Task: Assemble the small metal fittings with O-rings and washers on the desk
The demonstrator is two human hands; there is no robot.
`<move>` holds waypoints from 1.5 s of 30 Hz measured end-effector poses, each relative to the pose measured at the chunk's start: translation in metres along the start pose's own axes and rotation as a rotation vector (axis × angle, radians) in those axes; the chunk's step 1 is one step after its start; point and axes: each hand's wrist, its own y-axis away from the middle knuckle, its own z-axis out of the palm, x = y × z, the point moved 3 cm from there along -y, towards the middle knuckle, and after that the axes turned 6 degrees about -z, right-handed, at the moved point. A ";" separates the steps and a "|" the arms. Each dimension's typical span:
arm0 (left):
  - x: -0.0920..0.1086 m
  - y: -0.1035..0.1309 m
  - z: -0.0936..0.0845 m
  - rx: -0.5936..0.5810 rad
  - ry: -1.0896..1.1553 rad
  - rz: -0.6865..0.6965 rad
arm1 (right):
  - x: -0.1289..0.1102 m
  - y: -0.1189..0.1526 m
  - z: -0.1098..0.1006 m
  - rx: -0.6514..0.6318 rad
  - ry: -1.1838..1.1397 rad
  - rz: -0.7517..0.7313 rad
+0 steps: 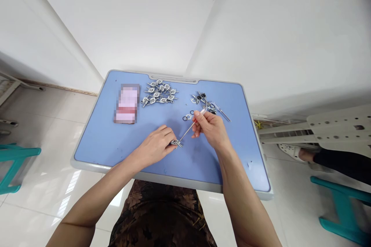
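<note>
My left hand [158,143] pinches a small metal valve [176,143] against the blue table top, with its thin prongs pointing to the right. In my right hand [213,128] is a screwdriver [189,129], held by its clear and red handle. Its thin shaft slants down to the left, and the tip is at the valve's right side; whether it touches is too small to tell. Just beyond the right hand lie a flat metal plate [189,117] and a black ring [184,118].
Several similar metal valves [159,93] are heaped at the table's back middle. More, with black round parts [199,97], lie at back right beside another screwdriver [223,112]. A phone [126,104] rests at left. Teal stools [342,208] and another person's foot [292,152] are beyond the table.
</note>
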 end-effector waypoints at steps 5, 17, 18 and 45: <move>0.000 0.000 0.000 0.006 -0.003 0.005 | -0.011 0.008 0.001 -0.062 0.111 -0.167; 0.001 0.001 0.000 -0.001 -0.029 -0.006 | -0.025 0.030 0.003 -0.201 0.419 -0.508; 0.001 0.001 0.000 -0.001 -0.030 -0.008 | -0.025 0.031 0.003 -0.208 0.438 -0.523; 0.001 0.001 -0.001 0.002 0.001 -0.025 | -0.032 0.038 0.010 -0.347 0.256 -0.584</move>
